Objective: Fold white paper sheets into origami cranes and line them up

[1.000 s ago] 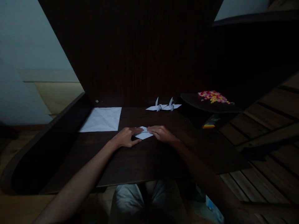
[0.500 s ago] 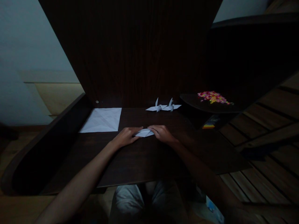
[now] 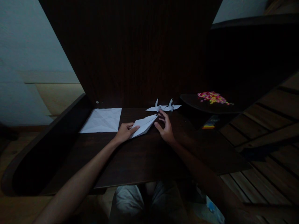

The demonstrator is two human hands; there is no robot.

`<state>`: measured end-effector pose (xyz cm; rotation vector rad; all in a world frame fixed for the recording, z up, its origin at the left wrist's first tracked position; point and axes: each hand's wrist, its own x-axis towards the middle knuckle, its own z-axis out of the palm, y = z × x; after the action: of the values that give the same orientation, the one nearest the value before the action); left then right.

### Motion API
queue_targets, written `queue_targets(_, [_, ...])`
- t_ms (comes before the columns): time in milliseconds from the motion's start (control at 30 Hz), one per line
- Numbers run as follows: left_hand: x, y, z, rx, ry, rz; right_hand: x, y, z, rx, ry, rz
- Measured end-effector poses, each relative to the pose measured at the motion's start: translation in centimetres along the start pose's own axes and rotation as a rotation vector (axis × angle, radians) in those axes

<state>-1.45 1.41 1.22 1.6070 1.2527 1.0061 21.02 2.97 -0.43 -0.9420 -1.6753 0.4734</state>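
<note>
The left hand (image 3: 125, 133) pinches the folded white paper (image 3: 143, 126) between thumb and fingers; the paper extends rightward from it. The right hand (image 3: 166, 128) is unclenched, fingers apart beside the paper's far tip; contact cannot be determined. Two origami cranes (image 3: 165, 108) stand just beyond the right hand. A creased paper sheet (image 3: 101, 120) lies left of the left hand.
</note>
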Motion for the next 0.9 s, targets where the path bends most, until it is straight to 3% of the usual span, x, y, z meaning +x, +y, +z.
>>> queue_targets(133, [-0.3,-0.1,0.8,-0.251,-0.016,-0.147,0.0,0.9,0.8,0.169,-0.110,0.203])
queue_targets(300, [-0.8,0.3,1.7,-0.457,-0.126,-0.226,-0.3,0.4,1.7,0.298,-0.268,0.403])
queue_targets(667, [-1.2,0.2,2.3,-0.481,-0.269,-0.234,-0.2,-1.2,1.6,0.418,-0.312,0.589])
queue_targets(900, [-1.0,0.3,2.1,-0.696,-0.357,-0.375,-0.4,-0.5,1.4,0.453,-0.374,0.628])
